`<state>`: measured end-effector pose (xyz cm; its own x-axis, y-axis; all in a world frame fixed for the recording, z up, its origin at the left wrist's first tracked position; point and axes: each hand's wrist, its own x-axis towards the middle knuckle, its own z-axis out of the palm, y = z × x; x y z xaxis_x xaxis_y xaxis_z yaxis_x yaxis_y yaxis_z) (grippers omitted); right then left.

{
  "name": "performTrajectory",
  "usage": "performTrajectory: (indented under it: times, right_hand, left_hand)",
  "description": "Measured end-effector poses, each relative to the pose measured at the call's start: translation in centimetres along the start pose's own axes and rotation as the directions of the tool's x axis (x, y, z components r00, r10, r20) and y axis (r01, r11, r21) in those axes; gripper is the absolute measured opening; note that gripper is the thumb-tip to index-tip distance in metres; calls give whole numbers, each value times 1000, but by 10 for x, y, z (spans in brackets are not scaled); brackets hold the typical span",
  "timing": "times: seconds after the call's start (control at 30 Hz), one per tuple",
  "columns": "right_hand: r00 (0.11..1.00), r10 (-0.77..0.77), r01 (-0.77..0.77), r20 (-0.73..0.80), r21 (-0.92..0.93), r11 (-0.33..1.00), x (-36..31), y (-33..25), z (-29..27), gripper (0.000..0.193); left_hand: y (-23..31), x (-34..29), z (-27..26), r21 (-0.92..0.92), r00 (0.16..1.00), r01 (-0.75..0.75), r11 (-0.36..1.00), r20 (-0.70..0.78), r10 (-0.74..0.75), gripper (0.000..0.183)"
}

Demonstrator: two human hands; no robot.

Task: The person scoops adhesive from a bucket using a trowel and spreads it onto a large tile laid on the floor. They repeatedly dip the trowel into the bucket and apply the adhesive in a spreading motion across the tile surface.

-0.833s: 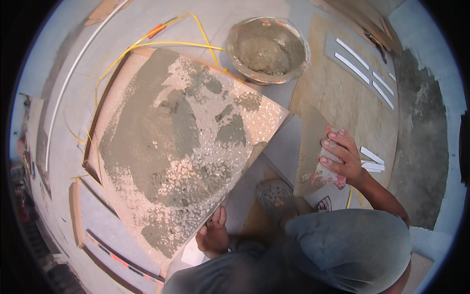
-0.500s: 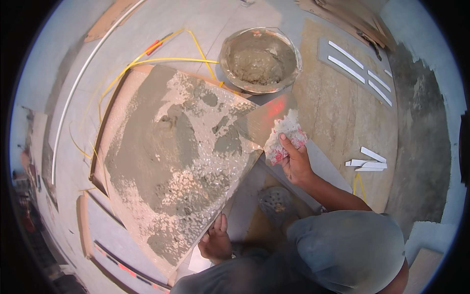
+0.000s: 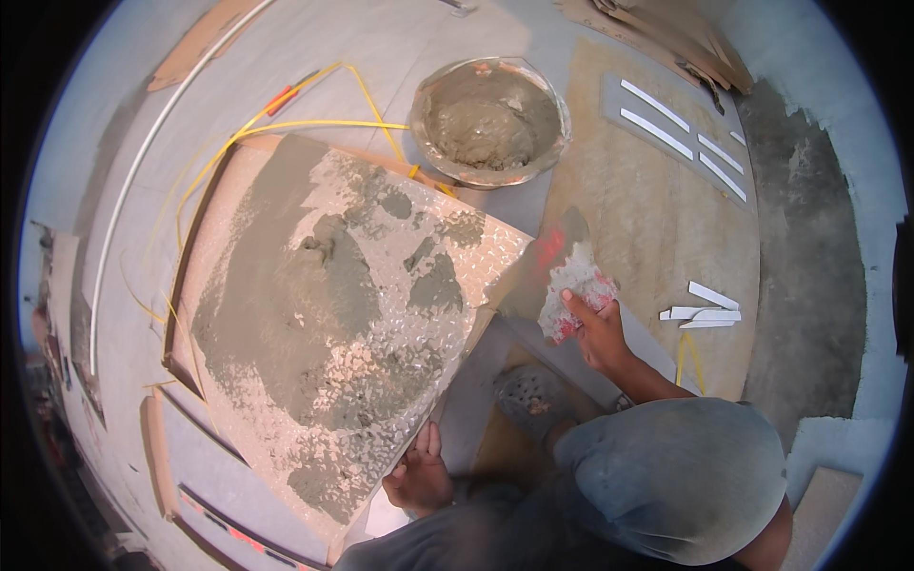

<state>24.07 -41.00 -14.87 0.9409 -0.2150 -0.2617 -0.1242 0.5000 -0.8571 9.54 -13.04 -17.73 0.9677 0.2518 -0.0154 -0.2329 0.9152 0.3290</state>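
A large tile (image 3: 243,157) lies with its textured pale back up, slightly tilted in view. Grey mortar (image 3: 276,285) covers much of its left and middle, with thinner patches toward the near and right edges. My right hand (image 3: 602,333) is closed around the mortar-crusted red and white grip of a wide scraper (image 3: 576,290). Its blade, smeared grey, is at the tile's right corner; whether it touches the tile I cannot tell. My left hand (image 3: 419,473) holds the tile's near edge with curled fingers, partly hidden under that edge.
A basin of wet mortar (image 3: 490,119) stands beyond the tile. Yellow straps (image 3: 328,124) and a red-handled tool (image 3: 283,98) lie at far left. White strips (image 3: 700,314) rest on a brown board (image 3: 628,200) at right. My shod foot (image 3: 533,395) is beside the tile.
My right hand has drawn the scraper rightward off the tile, uncovering a mortar patch near its right corner. My left hand stays at the near edge. The whole view has shifted slightly.
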Motion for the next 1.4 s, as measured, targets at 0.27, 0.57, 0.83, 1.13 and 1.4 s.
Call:
performTrajectory:
  times: [0.27, 0.57, 0.83, 1.13, 1.4]
  right_hand:
    - [999, 38, -44, -39, -155, 987, -6, -73, -46, 42]
    - [916, 271, 94, 297, -814, 574, 76, -165, 35, 39]
    - [904, 186, 248, 386, -826, 506, 83, -107, 60, 33]
    - [953, 67, 192, 296, -760, 621, 10, -39, 97, 33]
    - [916, -68, 388, 396, -825, 411, 51, -60, 169, 28]
  left_hand:
    - [4, -1, -1, 61, 988, 54, 997, -145, -45, 66]
    - [9, 3, 35, -38, 891, 131, 991, -433, -135, 15]
    - [12, 7, 44, -80, 842, 175, 981, -505, -192, 23]
    - [11, 9, 47, -122, 805, 185, 975, -550, -222, 39]
    - [8, 5, 38, -159, 832, 194, 968, -497, -248, 47]
